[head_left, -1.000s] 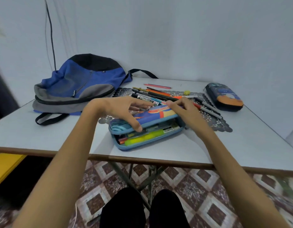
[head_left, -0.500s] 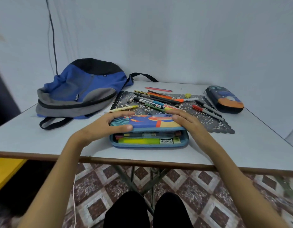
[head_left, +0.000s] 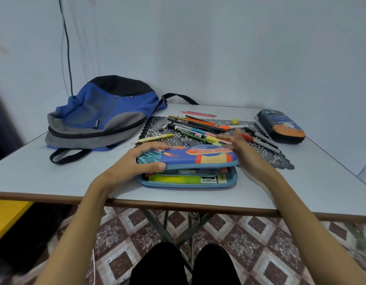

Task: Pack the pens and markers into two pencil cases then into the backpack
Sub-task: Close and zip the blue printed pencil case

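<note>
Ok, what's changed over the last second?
The case was turned from skewed to square with the table edge. The right hand then let go of its lid and now reaches toward the loose pens. The left hand still grips the lid; case still unzipped; backpack and second case unmoved.

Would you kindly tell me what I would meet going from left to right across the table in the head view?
blue and grey backpack → open pencil case → dark closed pencil case. The loose pens overlap the open case sideways, so they are left out.
</note>
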`<action>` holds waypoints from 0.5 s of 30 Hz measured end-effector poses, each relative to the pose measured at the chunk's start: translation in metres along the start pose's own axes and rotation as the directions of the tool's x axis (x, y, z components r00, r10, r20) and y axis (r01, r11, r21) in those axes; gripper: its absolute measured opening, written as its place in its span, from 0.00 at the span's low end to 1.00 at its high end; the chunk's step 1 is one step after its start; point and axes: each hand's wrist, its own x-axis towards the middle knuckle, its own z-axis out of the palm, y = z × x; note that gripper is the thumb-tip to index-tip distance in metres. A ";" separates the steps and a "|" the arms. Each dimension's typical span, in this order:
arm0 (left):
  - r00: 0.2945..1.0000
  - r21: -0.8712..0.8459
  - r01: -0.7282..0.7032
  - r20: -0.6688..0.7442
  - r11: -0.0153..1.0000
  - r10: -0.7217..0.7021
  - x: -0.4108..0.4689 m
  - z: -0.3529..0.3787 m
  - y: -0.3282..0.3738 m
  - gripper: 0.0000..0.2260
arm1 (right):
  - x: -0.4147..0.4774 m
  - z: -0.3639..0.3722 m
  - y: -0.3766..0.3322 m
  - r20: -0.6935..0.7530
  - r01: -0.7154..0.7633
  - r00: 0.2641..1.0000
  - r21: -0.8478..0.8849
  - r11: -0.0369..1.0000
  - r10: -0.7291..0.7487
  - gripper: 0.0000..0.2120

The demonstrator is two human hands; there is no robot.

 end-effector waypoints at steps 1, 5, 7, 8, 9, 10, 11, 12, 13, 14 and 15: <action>1.000 -0.001 0.002 0.001 1.000 -0.002 0.000 0.000 0.000 0.22 | 0.003 -0.001 0.000 -0.025 0.014 1.000 -0.058 0.998 -0.015 0.23; 1.000 0.004 0.004 -0.002 1.000 -0.004 0.000 0.000 -0.001 0.27 | 0.016 -0.006 0.001 -0.046 0.072 0.995 -0.236 0.969 -0.085 0.14; 1.000 -0.010 0.007 -0.003 1.000 -0.007 -0.001 0.001 -0.001 0.27 | 0.021 -0.009 0.003 -0.018 0.094 0.994 -0.311 0.946 -0.105 0.16; 1.000 -0.022 0.011 -0.008 1.000 -0.011 -0.001 0.002 0.000 0.25 | 0.023 -0.010 0.003 -0.012 0.110 0.993 -0.348 0.931 -0.121 0.16; 1.000 -0.038 0.015 -0.017 0.999 -0.015 -0.001 0.003 0.000 0.24 | 0.026 -0.011 0.003 -0.005 0.123 0.991 -0.378 0.917 -0.135 0.16; 1.000 -0.054 0.016 -0.026 0.998 -0.017 -0.002 0.004 -0.001 0.23 | 0.028 -0.011 0.002 0.008 0.135 0.989 -0.420 0.897 -0.145 0.15; 0.999 -0.067 0.014 -0.034 0.998 -0.016 -0.003 0.005 -0.001 0.23 | 0.029 -0.012 0.002 0.026 0.148 0.988 -0.448 0.882 -0.153 0.15; 0.999 -0.076 0.008 -0.043 0.997 -0.011 -0.003 0.006 -0.002 0.24 | 0.031 -0.012 0.000 0.036 0.153 0.987 -0.471 0.869 -0.154 0.14; 0.999 -0.082 0.002 -0.052 0.997 -0.006 -0.004 0.007 -0.003 0.25 | 0.032 -0.013 -0.001 0.041 0.152 0.988 -0.478 0.865 -0.151 0.14; 0.998 -0.086 -0.005 -0.062 0.996 0.000 -0.004 0.007 -0.003 0.26 | 0.034 -0.014 -0.003 0.040 0.144 0.989 -0.484 0.863 -0.142 0.13; 0.998 -0.086 -0.012 -0.069 0.996 0.006 -0.004 0.007 -0.003 0.27 | 0.036 -0.015 -0.004 0.037 0.133 0.991 -0.488 0.863 -0.131 0.13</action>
